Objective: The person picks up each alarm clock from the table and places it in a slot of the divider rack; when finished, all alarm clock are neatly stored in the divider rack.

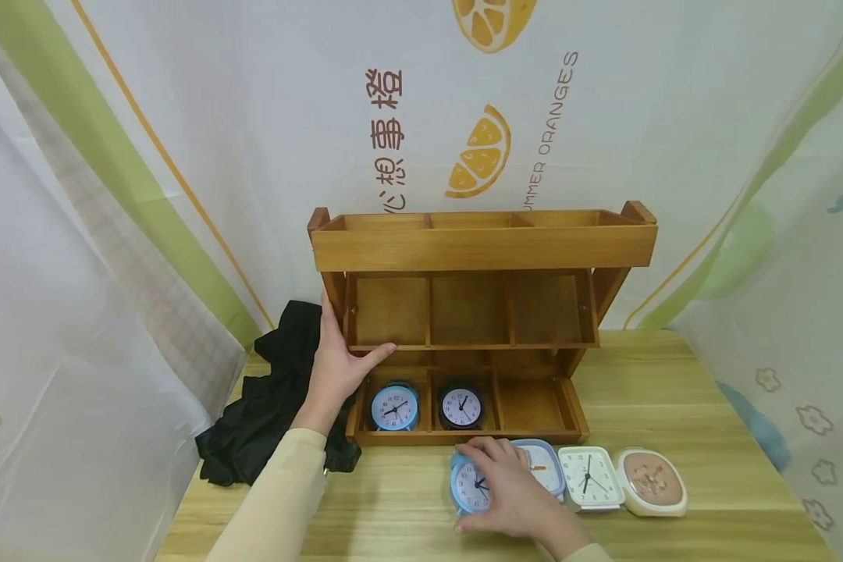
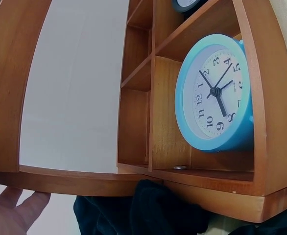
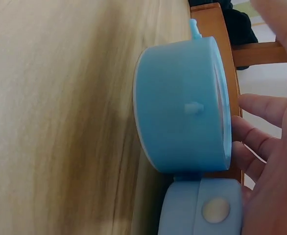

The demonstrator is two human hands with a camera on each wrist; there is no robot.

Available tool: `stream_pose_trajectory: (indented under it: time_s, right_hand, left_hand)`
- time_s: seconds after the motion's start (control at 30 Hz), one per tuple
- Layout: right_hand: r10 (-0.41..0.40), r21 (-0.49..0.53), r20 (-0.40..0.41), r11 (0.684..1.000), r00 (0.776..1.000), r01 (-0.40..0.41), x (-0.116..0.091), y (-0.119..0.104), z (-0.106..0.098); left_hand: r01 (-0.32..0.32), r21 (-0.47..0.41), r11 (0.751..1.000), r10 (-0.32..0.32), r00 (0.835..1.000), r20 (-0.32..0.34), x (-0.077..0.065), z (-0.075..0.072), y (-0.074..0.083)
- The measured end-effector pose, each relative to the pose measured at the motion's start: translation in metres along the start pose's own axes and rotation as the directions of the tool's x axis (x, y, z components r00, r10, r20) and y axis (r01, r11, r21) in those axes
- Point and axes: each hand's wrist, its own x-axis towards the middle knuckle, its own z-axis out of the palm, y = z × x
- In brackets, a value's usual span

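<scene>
- Sitting on the table before the wooden rack, the blue clock is beneath my right hand, its fingers spread, not clasping.
- My left hand rests, thumb outstretched, against the rack's left side.
- Rightward: a pale-blue-rimmed clock, white square clock, beige clock.
- Bottom tray: a second blue clock, left; black clock, middle.

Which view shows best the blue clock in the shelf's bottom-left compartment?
The left wrist: the blue clock appears large, its dial numbers readable. The head view shows it small; the right wrist doesn't show it.
</scene>
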Motion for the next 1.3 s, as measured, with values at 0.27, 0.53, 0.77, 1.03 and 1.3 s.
stream_pose_trajectory:
  time_s: [0.27,0.53,0.77,1.03,1.3]
  right_hand:
    - [0.041,-0.098,0.039,0.994,0.998,-0.037,-0.002,0.004,0.003]
    - [0.043,-0.135,0.05,0.99,0.998,-0.036,-0.003,0.005,0.002]
    - [0.067,-0.136,0.065,0.989,0.996,-0.058,-0.001,0.005,0.002]
    - [0.041,-0.089,0.034,0.995,0.999,-0.037,-0.001,0.003,0.001]
    - [0.036,0.059,0.021,0.998,0.999,-0.037,-0.003,-0.001,-0.008]
  left_hand:
    - [-0.001,0.007,1.0,0.001,1.0,0.003,0.0,-0.001,0.001]
    - [-0.006,-0.003,1.0,0.006,1.0,-0.014,0.0,-0.002,0.0]
    - [0.0,0.0,1.0,0.0,1.0,-0.005,0.0,-0.001,0.0]
    - [-0.009,-0.004,1.0,0.009,1.0,-0.01,0.0,-0.001,0.0]
    - [-0.007,-0.002,1.0,0.007,1.0,-0.007,-0.001,-0.001,0.0]
